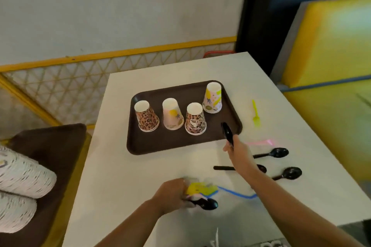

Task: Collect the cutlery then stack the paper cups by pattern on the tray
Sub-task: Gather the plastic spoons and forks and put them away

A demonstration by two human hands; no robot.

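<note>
A brown tray (pixel 160 144) holds several upside-down paper cups: two leopard-print cups (pixel 146 116) (pixel 195 119) and two pink fruit-print cups (pixel 172 115) (pixel 213 98). My right hand (pixel 239 151) grips a black spoon (pixel 227 132) over the tray's front right corner. My left hand (pixel 170 192) clutches a bundle of cutlery near the table's front: a black spoon (pixel 206 203), yellow and blue pieces (pixel 200 188). Loose on the table to the right lie three black spoons (pixel 277 153) (pixel 222 168) (pixel 291 173), a pink fork (pixel 261 142), a yellow-green fork (pixel 255 114) and a blue piece (pixel 241 194).
The white table (pixel 120 186) stands by a wall with a yellow lattice panel. A brown seat (pixel 60 146) with patterned cushions is at the left, a yellow bench (pixel 331 46) at the right. The table's front edge runs close to my arms.
</note>
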